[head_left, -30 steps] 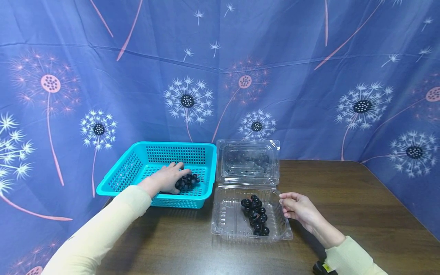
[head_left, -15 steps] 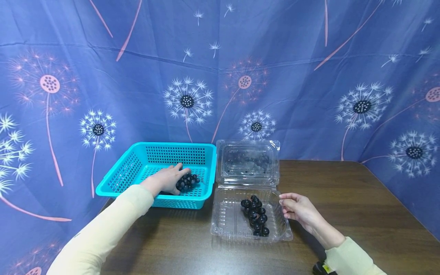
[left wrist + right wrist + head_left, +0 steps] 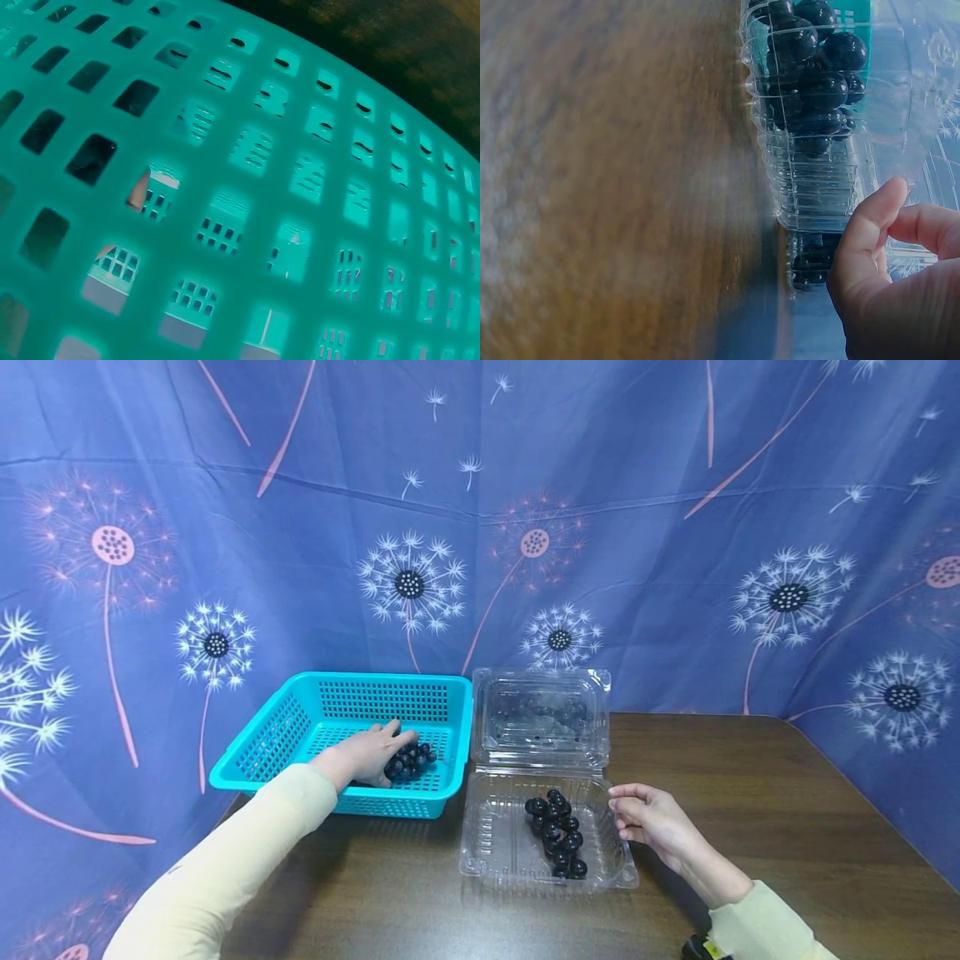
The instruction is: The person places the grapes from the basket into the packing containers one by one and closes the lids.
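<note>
Showing the worktop (image 3: 750, 827) as base; upon it the teal basket (image 3: 300, 727), and just right of the basket the open clear clamshell (image 3: 495, 852); left hand (image 3: 367, 756) inside the basket, fingers curled over a dark grape cluster (image 3: 412, 760); right hand (image 3: 652, 818), fingers relaxed, touching the clamshell's far side, steadying it; remaining grapes (image 3: 558, 839) lie in the clamshell; judged step: depositing the cluster; next requires releasing it, then reaching rightward.

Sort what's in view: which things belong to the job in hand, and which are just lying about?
In use: left hand on grapes in basket; right hand at clamshell with a second bunch.
Lying about: table, backdrop, dark object by the right sleeve.
</note>
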Action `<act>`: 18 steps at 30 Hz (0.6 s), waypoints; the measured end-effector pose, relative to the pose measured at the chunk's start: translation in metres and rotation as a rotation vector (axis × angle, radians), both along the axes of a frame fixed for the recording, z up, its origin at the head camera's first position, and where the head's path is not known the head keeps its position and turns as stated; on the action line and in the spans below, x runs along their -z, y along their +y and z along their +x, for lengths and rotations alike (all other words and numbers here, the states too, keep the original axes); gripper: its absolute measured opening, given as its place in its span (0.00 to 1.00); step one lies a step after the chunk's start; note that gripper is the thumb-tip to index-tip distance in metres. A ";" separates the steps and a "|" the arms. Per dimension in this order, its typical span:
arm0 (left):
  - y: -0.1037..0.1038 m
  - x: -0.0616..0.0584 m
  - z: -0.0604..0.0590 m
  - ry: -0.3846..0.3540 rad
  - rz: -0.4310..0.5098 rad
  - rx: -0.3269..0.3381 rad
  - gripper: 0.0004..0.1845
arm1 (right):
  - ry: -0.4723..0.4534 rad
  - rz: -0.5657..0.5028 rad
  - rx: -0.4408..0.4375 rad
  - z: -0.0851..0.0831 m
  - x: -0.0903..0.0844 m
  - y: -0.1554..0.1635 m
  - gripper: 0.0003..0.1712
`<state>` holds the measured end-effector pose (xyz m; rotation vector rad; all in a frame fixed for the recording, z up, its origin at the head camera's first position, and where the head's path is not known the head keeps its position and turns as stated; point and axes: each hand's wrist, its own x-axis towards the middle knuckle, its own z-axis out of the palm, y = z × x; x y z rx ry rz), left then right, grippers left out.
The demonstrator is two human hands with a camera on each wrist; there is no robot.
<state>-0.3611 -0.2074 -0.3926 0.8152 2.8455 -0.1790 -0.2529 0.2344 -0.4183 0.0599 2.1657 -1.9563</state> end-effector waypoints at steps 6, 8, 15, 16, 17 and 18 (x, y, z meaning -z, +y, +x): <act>0.001 0.001 -0.001 -0.023 0.003 -0.029 0.48 | 0.004 0.002 0.007 0.000 0.001 0.000 0.20; 0.001 0.001 0.000 -0.025 0.004 -0.031 0.48 | 0.007 0.001 0.007 0.000 0.001 0.000 0.20; 0.002 0.001 0.000 -0.025 0.006 -0.042 0.47 | 0.016 -0.002 0.005 0.000 0.002 0.000 0.20; 0.002 0.002 0.000 -0.024 0.007 -0.040 0.47 | 0.016 0.000 0.005 0.000 0.002 0.000 0.20; 0.002 0.002 0.000 -0.023 0.008 -0.039 0.47 | 0.016 0.002 0.005 0.000 0.002 0.000 0.20; 0.002 0.002 0.000 -0.023 0.007 -0.039 0.47 | 0.014 0.004 0.006 0.000 0.002 -0.001 0.20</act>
